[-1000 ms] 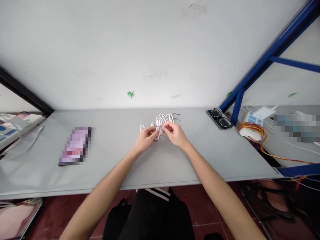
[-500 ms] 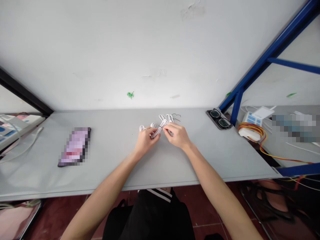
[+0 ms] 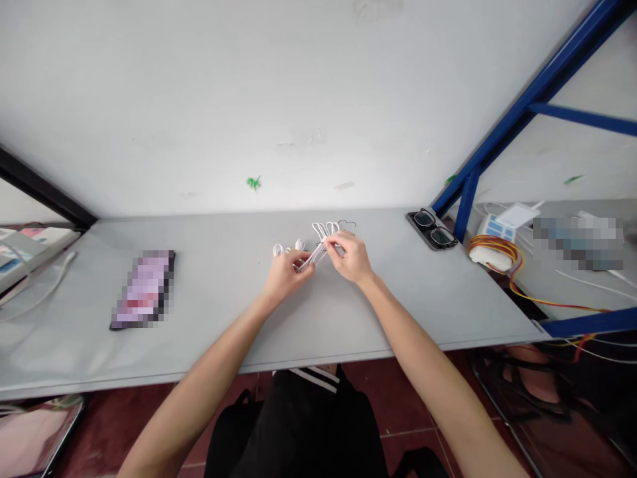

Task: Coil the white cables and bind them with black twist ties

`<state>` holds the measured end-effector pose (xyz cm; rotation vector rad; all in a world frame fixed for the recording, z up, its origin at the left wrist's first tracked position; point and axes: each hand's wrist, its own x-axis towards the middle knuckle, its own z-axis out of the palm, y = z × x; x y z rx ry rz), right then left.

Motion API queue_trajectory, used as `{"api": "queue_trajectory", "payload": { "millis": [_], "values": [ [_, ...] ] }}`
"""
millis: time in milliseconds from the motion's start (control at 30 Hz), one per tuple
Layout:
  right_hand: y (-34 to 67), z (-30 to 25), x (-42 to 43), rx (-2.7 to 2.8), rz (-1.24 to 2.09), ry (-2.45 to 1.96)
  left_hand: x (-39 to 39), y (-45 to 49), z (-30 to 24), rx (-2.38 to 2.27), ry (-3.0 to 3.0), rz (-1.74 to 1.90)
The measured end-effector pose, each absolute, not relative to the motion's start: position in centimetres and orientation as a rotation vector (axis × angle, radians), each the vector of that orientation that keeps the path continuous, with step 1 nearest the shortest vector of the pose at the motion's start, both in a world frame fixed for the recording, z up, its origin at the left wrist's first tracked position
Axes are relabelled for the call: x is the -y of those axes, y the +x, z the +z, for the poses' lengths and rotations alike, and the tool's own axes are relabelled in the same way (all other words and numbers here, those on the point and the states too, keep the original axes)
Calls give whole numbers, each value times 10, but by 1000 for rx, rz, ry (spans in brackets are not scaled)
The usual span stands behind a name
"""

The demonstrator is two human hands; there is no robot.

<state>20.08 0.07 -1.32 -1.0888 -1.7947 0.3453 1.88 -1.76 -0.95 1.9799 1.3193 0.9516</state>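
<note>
I see both hands pinching one coiled white cable (image 3: pixel 318 244) over the middle of the grey table (image 3: pixel 423 299). My left hand (image 3: pixel 283 275) grips its lower end, my right hand (image 3: pixel 351 255) the looped end.

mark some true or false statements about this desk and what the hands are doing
1. The left hand and right hand both hold the white cable. True.
2. The glasses lie left of the hands. False: they lie to the right, beside the blue frame.
3. A phone lies flat on the table, left of the hands. True.
4. The right hand rests empty on the table. False: it pinches the cable.
</note>
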Motion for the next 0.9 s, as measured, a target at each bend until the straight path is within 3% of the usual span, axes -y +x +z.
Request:
{"api": "queue_trajectory", "payload": {
  "millis": [367, 900],
  "values": [
    [201, -16, 1, 2103, 4, -1069, 20, 21, -10, -1289, 2387, 757],
    [197, -10, -2, 1347, 886, -964, 23, 22, -12, -1334, 2322, 826]
  ]
}}
